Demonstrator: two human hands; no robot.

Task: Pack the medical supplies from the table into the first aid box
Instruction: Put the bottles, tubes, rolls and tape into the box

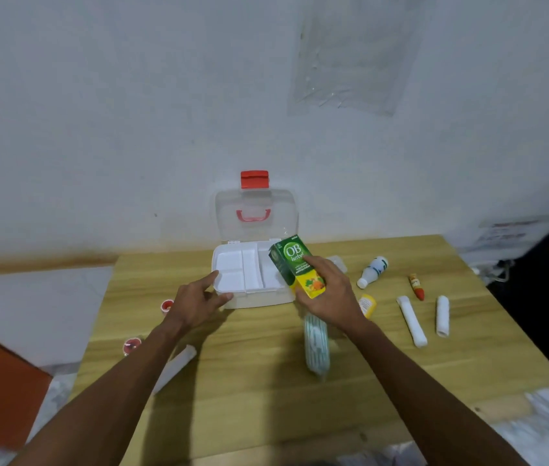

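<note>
Two forearms are stretched out over the wooden desk (266, 381) from the near edge. Nearest, a white bandage roll (179, 364) is seen left of centre, partly hidden by the left arm, and a striped packet (317, 348) lies to its right, blurred. Two small red-capped pots (131, 345) are set near the left edge. On the right, two more white rolls (412, 321), a red and yellow tube (416, 285), a yellow container (367, 304) and a white bottle (374, 270) on its side are spread well apart. The left hand (199, 301) is held loosely open, nothing grasped, its fingers touching the near left corner of the first aid box (249, 277). The right hand (330, 294) is closed around a green and yellow carton (295, 267), held tilted above the near right part of the box. The box stands at the far middle, its white divided tray shown empty, its clear lid (256, 213) raised upright against the wall (98, 129).
</note>
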